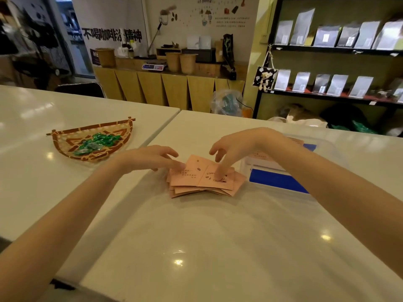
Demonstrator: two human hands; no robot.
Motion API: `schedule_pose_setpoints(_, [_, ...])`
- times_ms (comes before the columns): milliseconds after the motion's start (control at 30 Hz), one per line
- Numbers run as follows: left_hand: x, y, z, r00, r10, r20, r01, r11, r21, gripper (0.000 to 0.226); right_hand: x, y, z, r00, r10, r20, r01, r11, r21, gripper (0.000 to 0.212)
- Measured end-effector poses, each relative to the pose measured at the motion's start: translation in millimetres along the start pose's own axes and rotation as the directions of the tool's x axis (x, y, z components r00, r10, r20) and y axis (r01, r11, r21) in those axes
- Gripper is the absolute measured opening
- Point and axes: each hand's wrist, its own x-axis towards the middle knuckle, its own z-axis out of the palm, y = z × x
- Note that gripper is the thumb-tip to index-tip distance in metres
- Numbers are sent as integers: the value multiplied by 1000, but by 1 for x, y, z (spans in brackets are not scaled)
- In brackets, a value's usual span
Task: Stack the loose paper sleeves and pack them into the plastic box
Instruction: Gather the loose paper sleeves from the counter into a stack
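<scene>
While the loose pink paper sleeves (201,178) lie in an untidy fan on the glossy white tabletop (196,247), the stacking looks only partly done: several flat sleeves overlap at skewed angles, their corners poking out toward the person on the near side and to the right. Both hands rest on the pile and neither is closed around anything. The left hand (150,159) lies flat with spread fingers, its fingertips touching the pile's left edge; the right hand (237,147) arches above the pile with loose fingers, two fingertips pressing on the top sleeve. The hands are apart, with the pile between them.

Just beyond and to the right of the right hand sits the clear plastic box with blue handles (327,162). Its walls are translucent and hard to trace, but a few pink sleeves seem to lie inside already, under the right wrist. So, by my judgement, some packing is done, while this pile must yet be squared and moved across.

The sleeves are thin matte card, printed with dark coffee motifs, and likely slide easily on the smooth top. Well to the left of the left hand, a woven bamboo basket holding green wrapped sweets (91,141) stands clear of the work.
</scene>
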Motion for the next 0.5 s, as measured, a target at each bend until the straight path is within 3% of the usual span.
schedule_pose_setpoints(133, [4, 5, -3, 998, -34, 59, 29, 997, 77, 71, 16, -4, -6, 987, 24, 159, -15, 998, -61, 67])
schedule_pose_setpoints(300, [4, 13, -5, 991, -35, 128, 22, 994, 107, 68, 22, -7, -7, 985, 11, 172, -5, 999, -35, 59])
schedule_pose_setpoints(500, [1, 12, -1, 996, 2, 90, -8, 998, 62, 58, 27, -8, 0, 983, 22, 184, -19, 1000, -20, 60])
